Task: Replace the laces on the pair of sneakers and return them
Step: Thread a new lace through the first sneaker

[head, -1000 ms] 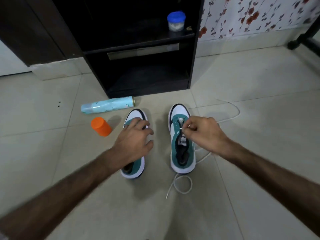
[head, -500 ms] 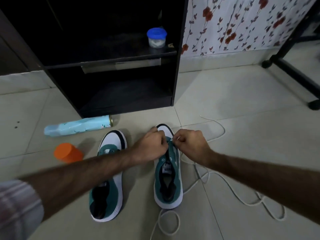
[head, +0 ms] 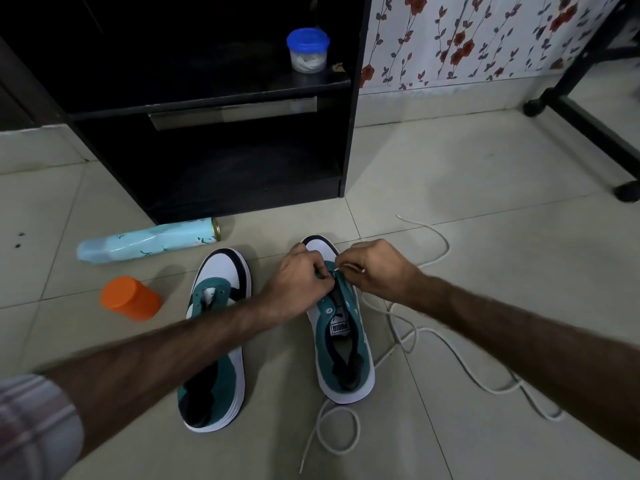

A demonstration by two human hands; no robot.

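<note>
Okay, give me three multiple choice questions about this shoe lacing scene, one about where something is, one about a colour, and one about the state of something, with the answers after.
1. Where is the blue-lidded jar?
A. on the cabinet shelf
B. on the floor
C. inside a sneaker

2. What colour is the cup on the floor?
A. yellow
B. orange
C. purple

3. How is the spray can?
A. upright
B. held in a hand
C. lying on its side

Answers:
A, it stands on the dark cabinet shelf.
B, it is orange, left of the left sneaker.
C, it lies flat on the tiles, while the left hand and right hand work the white lace on the right sneaker.
</note>
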